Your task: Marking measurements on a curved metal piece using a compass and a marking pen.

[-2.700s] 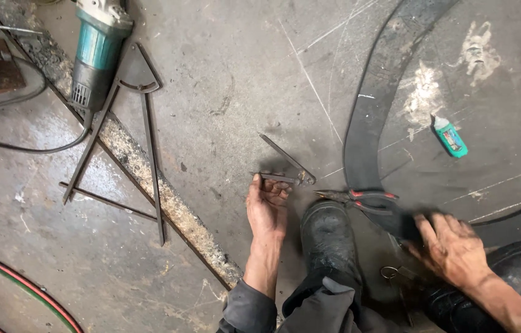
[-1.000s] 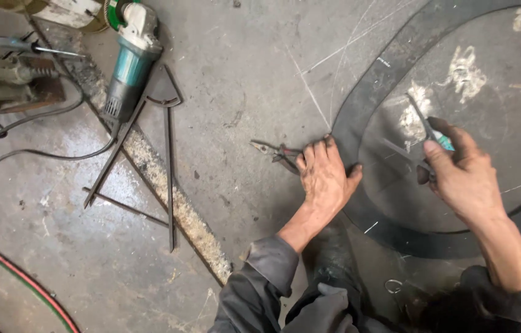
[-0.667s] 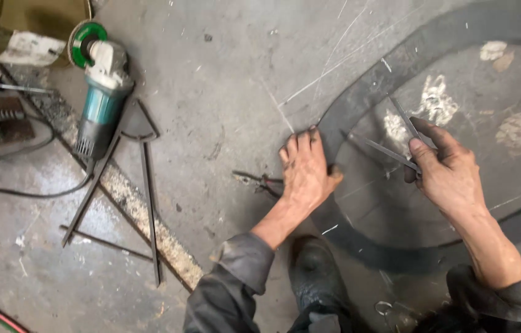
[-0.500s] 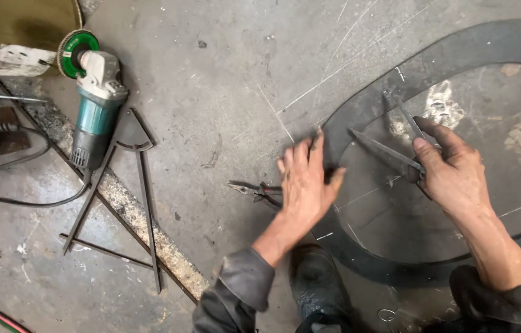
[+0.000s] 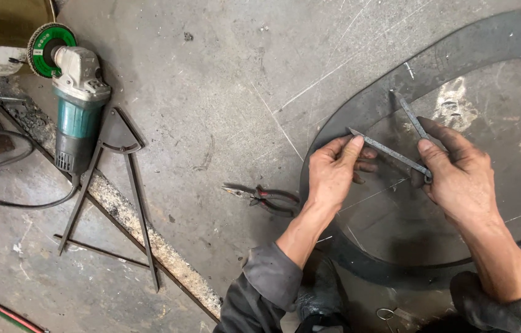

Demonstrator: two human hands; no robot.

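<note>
Metal divider (image 5: 396,139), legs spread on dark oval plate (image 5: 488,43): left hand (image 5: 332,176) pinching one leg tip, right hand (image 5: 458,179) gripping hinge end; pliers (image 5: 263,197), teal grinder (image 5: 78,117) nearby.

Scratched grey concrete floor (image 5: 211,92). An angle grinder (image 5: 75,117) lies toward its upper left corner, with thin metal rods (image 5: 131,203) just below. Pliers (image 5: 263,197) lie mid-floor. A dark curved metal sheet (image 5: 433,68) covers the right side.
</note>
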